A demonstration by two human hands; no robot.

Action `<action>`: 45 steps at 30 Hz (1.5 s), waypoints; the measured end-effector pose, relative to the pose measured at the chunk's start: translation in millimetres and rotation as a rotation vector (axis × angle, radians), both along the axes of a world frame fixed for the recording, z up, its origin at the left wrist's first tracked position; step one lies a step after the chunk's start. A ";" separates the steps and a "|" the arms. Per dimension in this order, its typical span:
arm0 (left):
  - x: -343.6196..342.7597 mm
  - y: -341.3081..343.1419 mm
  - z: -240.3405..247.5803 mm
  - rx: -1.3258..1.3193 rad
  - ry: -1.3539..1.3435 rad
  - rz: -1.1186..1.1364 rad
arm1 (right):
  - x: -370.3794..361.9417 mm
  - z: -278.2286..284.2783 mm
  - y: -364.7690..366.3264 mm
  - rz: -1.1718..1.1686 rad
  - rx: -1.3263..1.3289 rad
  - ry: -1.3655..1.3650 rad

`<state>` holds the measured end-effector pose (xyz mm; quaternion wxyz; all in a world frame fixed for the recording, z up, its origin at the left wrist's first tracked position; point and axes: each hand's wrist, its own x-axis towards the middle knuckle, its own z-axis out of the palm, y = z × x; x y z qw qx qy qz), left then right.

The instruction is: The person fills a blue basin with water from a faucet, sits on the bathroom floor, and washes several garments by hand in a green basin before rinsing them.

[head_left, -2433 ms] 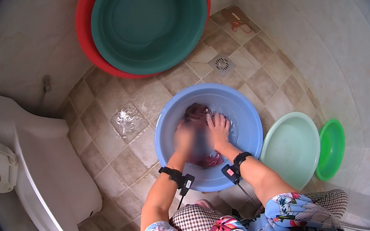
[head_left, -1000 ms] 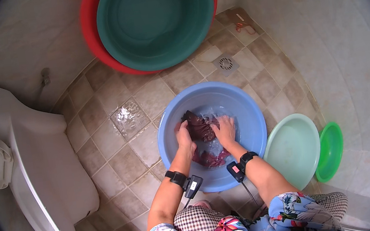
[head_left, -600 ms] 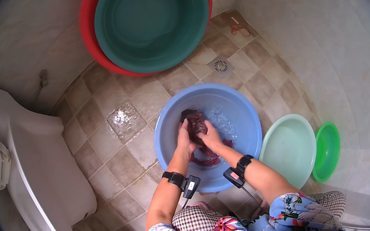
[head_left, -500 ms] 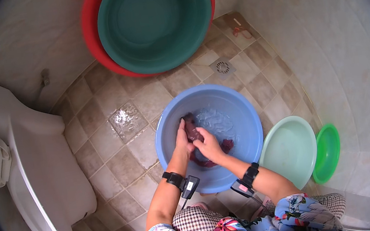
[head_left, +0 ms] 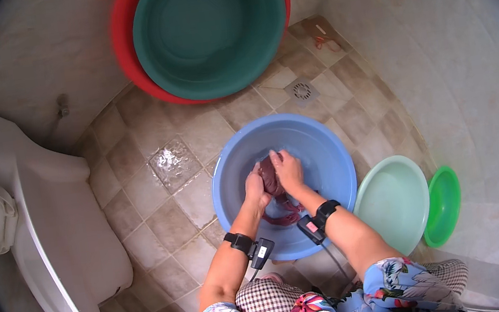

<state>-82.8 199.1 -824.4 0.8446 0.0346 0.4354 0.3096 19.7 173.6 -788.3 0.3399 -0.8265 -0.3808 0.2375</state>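
Both hands (head_left: 273, 178), maroon cloth (head_left: 269, 177), apparently gripped, blue basin (head_left: 318, 146)

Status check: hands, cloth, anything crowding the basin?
Left hand and right hand both clamped on the maroon cloth. Cloth bunched between them, over the water in the blue basin. Pale green basin close by on the right, nothing blocking.

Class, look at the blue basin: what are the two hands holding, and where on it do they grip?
Both the left hand and right hand clasp a bunched dark red cloth at its top.
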 end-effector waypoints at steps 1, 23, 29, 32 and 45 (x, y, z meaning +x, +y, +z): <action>-3.4 3.1 -16.1 0.014 0.042 0.047 | 5.3 -6.2 -0.1 0.013 -0.063 -0.043; -1.5 3.3 36.0 -0.054 0.392 0.091 | 6.6 -46.4 -48.5 0.156 -0.074 -0.374; -16.0 8.7 -21.2 -0.148 -0.107 0.075 | -29.0 14.1 -34.2 0.393 0.242 0.163; -7.6 8.7 36.0 -0.267 -0.081 -0.032 | -41.0 57.3 -53.9 0.446 0.335 0.148; 7.0 0.3 7.6 -0.044 0.031 -0.013 | -7.4 -4.6 -4.3 0.035 0.148 -0.088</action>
